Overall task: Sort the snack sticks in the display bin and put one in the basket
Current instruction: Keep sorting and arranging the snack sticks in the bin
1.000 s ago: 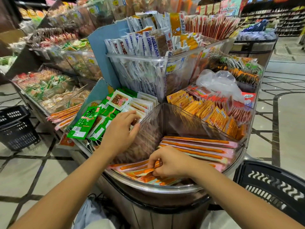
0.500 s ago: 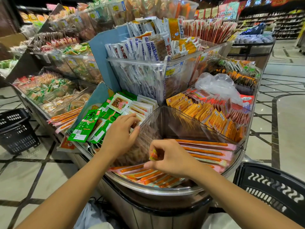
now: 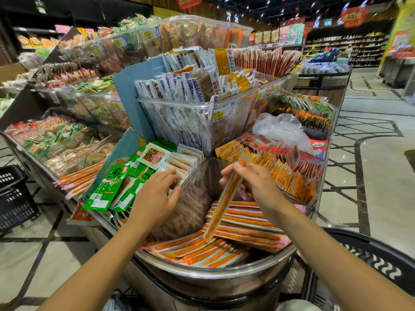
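Long orange snack sticks [image 3: 242,227] in clear-and-pink wrappers lie stacked in the clear display bin [image 3: 215,271] in front of me. My right hand [image 3: 253,182] pinches one orange snack stick [image 3: 222,203] by its top end and holds it nearly upright, its lower tip touching the pile. My left hand [image 3: 155,196] rests on the bin's clear left divider wall, thumb against the panel, fingers over the edge among white packets. A black basket [image 3: 377,261] sits at the lower right, below my right forearm.
Green packets [image 3: 105,189] and white packets fill the compartment to the left, orange and red sachets [image 3: 287,171] the one to the right. A taller clear bin of white sticks [image 3: 193,104] rises behind. Another black basket [image 3: 13,198] stands on the tiled floor far left.
My right hand has lifted one snack stick out of the pile, raising it from flat to nearly upright. My left hand has stayed on the divider. The head camera has tilted up a little.
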The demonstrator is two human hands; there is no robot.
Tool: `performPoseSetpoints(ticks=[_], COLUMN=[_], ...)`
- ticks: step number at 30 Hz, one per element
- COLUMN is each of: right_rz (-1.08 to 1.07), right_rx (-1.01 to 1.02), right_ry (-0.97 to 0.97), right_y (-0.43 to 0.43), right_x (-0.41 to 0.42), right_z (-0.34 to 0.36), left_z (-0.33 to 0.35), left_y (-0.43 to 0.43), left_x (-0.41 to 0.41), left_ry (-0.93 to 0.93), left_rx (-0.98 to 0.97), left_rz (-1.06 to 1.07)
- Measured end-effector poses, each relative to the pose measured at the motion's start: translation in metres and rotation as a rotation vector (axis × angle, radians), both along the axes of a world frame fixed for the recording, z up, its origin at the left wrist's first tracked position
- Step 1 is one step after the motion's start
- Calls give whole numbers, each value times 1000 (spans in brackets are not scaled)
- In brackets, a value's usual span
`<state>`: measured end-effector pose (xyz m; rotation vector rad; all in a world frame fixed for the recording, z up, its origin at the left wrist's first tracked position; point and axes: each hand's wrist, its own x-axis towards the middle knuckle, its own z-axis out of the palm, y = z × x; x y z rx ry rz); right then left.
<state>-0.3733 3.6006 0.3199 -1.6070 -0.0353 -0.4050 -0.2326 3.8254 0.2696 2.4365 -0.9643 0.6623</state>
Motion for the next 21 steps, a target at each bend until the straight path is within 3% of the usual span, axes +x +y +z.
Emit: performPoseSetpoints(ticks=[10, 16, 21], right_rz=[-45, -67, -116], right_rx=[91, 114, 163], right_ry=[-34, -78, -69], right_y=[-15, -22, -19], right_x=[-10, -8, -9], right_z=[14, 15, 14], left_z=[11, -1, -2], left_y=[-8, -30, -33], left_x=[-25, -78, -78], left_ry=[-169, 507, 627], left_rx=[31, -47, -198], left_rz=[-119, -396, -401])
